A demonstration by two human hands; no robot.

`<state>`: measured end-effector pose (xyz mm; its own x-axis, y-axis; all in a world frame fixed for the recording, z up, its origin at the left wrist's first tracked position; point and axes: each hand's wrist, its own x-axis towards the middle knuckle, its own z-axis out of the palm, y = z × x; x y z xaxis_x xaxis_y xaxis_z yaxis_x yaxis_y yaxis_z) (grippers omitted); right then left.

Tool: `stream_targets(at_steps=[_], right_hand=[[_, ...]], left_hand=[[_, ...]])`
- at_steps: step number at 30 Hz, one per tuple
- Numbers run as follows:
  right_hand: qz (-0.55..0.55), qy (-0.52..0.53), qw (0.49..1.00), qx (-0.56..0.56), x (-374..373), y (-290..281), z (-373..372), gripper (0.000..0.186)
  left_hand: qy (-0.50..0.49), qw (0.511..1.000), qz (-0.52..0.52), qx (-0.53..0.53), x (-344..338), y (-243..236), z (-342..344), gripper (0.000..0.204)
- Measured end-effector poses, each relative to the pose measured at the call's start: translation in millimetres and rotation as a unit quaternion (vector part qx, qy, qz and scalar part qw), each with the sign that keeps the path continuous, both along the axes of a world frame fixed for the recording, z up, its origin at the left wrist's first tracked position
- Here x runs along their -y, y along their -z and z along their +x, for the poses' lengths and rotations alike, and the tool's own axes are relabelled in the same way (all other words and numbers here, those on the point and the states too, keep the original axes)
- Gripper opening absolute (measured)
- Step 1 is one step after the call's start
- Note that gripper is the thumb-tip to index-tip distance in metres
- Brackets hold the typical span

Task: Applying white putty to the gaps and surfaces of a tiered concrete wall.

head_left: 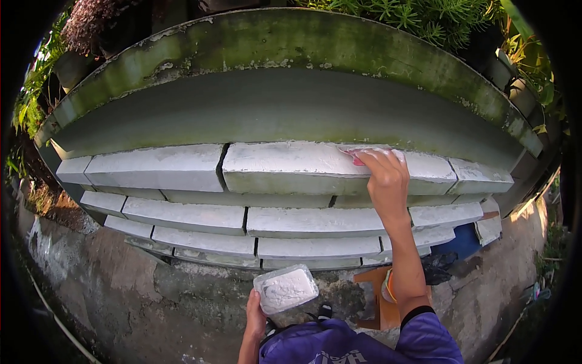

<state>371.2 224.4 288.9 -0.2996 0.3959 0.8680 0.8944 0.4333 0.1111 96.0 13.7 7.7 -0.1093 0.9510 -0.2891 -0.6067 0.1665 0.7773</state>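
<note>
My left hand grips the edge of a clear plastic tub that holds a thick white paste. Out over the top row of blocks, my right hand is closed on a small pink-red spreading tool, mostly hidden by the fingers. White smears cover its edge and my fingertips. The tool lies against the upper face of a long grey-white block, near its back edge. White coating spreads over that face, while the front face is grey-green and bare of it.
More pale block rows step down toward me, with dark gaps between blocks. Behind rises a mossy concrete wall with plants above. Below right are an orange-brown stool, a black plastic bag and a blue item.
</note>
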Motion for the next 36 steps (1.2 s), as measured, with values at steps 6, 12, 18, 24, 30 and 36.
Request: stream_targets(at_steps=[6,12,18,24,30,36], right_hand=[[-0.04,-0.011,0.999,-0.011,7.4,-0.4,9.7,0.035],[-0.005,-0.032,0.999,-0.021,-4.7,-0.1,8.1,0.037],[-0.059,-0.018,0.998,-0.008,3.5,-1.0,10.8,0.036],[0.011,-0.021,0.999,0.023,-6.7,4.2,4.5,0.034],[0.015,0.022,1.0,0.014,15.0,-3.9,10.4,0.03],[-0.009,-0.023,1.0,-0.008,2.5,4.5,-11.0,0.037]], left_hand=[[0.006,1.0,-0.007,0.009,0.4,-0.4,-2.3,0.049],[0.013,1.0,-0.002,0.005,-1.7,-3.4,-1.5,0.05],[0.009,1.0,-0.008,-0.009,1.6,-2.5,-2.4,0.05],[0.025,1.0,0.005,0.003,1.4,0.9,2.1,0.049],[0.032,0.999,0.007,0.008,1.3,-4.4,1.4,0.05],[0.039,0.999,0.006,-0.008,-0.5,-3.8,-0.6,0.051]])
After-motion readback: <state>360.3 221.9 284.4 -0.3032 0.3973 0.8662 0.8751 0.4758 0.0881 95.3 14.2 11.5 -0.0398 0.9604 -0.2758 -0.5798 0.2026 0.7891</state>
